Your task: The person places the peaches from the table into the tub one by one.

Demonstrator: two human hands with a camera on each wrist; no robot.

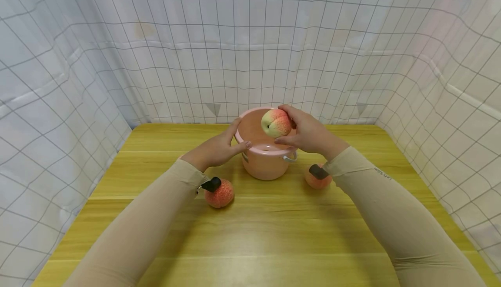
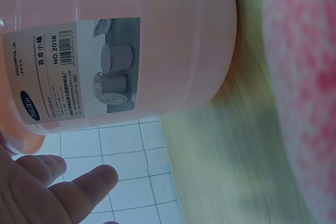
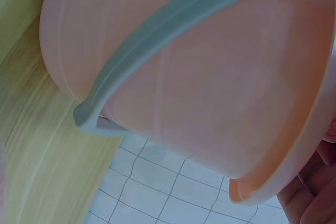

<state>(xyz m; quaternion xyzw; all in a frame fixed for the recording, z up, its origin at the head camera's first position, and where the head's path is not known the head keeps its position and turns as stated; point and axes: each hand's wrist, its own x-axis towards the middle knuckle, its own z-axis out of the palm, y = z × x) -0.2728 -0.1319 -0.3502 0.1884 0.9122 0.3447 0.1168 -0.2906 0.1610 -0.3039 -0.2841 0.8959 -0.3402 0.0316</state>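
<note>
A pink bucket [image 1: 266, 167] stands upright on the table, its pale handle [image 1: 290, 157] hanging down at the right. My left hand [image 1: 217, 148] rests at the bucket's left rim, thumb across the edge, fingers extended along the outside. Over the bucket's mouth, my right hand [image 1: 309, 130] grips a yellow and red peach [image 1: 275, 123] between thumb and fingers. Below the left wrist lies a second peach [image 1: 220, 195], and another peach [image 1: 318, 179] lies below the right wrist. The left wrist view shows the bucket's label [image 2: 73, 72]; the right wrist view shows its handle close up.
The wooden table [image 1: 250, 235] extends in front of the bucket. White cloth with a grid pattern [image 1: 250, 52] surrounds the table at the back and both sides. Dark camera pieces [image 1: 212, 184] hang under the wrists, partly covering the two peaches.
</note>
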